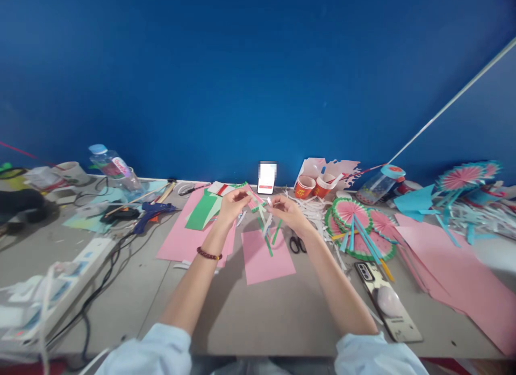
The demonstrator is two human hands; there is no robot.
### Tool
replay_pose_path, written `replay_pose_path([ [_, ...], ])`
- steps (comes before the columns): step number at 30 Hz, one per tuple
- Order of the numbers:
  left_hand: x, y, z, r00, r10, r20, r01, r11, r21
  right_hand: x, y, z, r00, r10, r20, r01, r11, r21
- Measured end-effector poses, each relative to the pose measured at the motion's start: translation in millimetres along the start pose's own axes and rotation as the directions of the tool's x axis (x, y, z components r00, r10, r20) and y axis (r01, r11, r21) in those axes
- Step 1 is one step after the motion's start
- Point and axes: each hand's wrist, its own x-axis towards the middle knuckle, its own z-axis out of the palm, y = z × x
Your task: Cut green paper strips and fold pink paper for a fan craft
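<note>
My left hand (234,204), with a beaded bracelet on the wrist, pinches a small pink pleated paper piece (255,200) with green edges. Fingers of my right hand (285,211) are pressed together on a small white piece (270,202), whose kind is too small to make out. Thin green and white paper strips (266,238) hang down between the hands; which hand bears them I cannot tell. Below lies a pink paper sheet (268,267). Black-handled scissors (295,245) rest beside my right forearm, partly hidden by it.
Green paper (200,212) lies on pink sheets at left, near a blue glue gun (152,213) and a power strip (76,281). A lit phone (266,180) stands ahead. Red paper cups (304,187), watermelon-patterned paper fans (350,216) and another phone (393,305) are at right.
</note>
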Motion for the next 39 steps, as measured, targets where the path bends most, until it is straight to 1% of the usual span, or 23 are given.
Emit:
replay_pose_path([
  [3, 0.8, -1.6, -0.3, 1.000, -0.016, 0.006, 0.016, 1.000, -0.004, -0.4, 0.6, 1.1, 0.994, 0.013, 0.110, -0.014, 1.000, 0.004],
  [5, 1.3, -2.6, 0.1, 1.000, -0.027, 0.008, 0.027, 1.000, 0.002, 1.4, 5.3, 6.9, 0.992, 0.027, 0.122, -0.032, 0.999, 0.035],
  [7, 1.7, -3.9, 0.5, 0.999, -0.036, 0.002, 0.036, 0.999, 0.016, 4.9, 14.0, 15.6, 0.996, 0.056, 0.069, -0.064, 0.992, 0.112],
  [8, 1.9, -4.6, 0.6, 0.999, -0.038, -0.004, 0.038, 0.999, 0.016, 7.0, 19.4, 20.1, 0.997, 0.071, 0.021, -0.074, 0.985, 0.154],
  [10, 2.7, -6.3, 0.4, 0.999, -0.040, -0.011, 0.040, 0.999, 0.006, 11.0, 30.5, 27.3, 0.994, 0.086, -0.061, -0.074, 0.981, 0.182],
  [12, 3.8, -8.1, -0.8, 0.999, -0.034, -0.019, 0.033, 0.999, -0.005, 13.4, 39.0, 30.4, 0.994, 0.078, -0.071, -0.066, 0.986, 0.153],
  [14, 5.4, -9.7, -2.7, 1.000, -0.016, -0.027, 0.016, 1.000, -0.007, 13.8, 42.9, 29.2, 0.998, 0.059, -0.022, -0.056, 0.992, 0.111],
  [17, 8.2, -12.0, -6.3, 0.999, 0.019, -0.033, -0.019, 1.000, -0.002, 12.3, 41.8, 23.9, 0.997, 0.062, 0.041, -0.066, 0.995, 0.081],
  [23, 13.3, -16.1, -12.4, 0.999, 0.019, -0.040, -0.019, 1.000, 0.004, 9.4, 34.9, 20.2, 0.989, 0.139, 0.055, -0.140, 0.990, 0.022],
  [25, 13.4, -15.8, -13.4, 0.999, 0.021, -0.046, -0.021, 1.000, 0.004, 8.7, 32.9, 21.9, 0.986, 0.165, 0.036, -0.167, 0.985, 0.039],
  [27, 12.4, -14.4, -13.7, 0.999, 0.029, -0.044, -0.029, 1.000, 0.009, 8.2, 31.3, 24.2, 0.981, 0.192, 0.002, -0.192, 0.977, 0.090],
  [30, 10.2, -12.0, -13.5, 0.998, 0.056, -0.028, -0.056, 0.998, 0.017, 8.5, 31.0, 26.9, 0.975, 0.221, -0.019, -0.215, 0.961, 0.172],
  [35, 9.4, -8.6, -13.2, 0.998, 0.055, -0.028, -0.055, 0.998, 0.017, 10.0, 30.7, 25.6, 0.975, 0.213, -0.058, -0.195, 0.955, 0.224],
  [39, 8.9, -5.1, -11.3, 0.999, 0.008, -0.051, -0.009, 1.000, -0.017, 7.4, 18.5, 21.9, 0.980, 0.174, -0.094, -0.151, 0.966, 0.210],
])
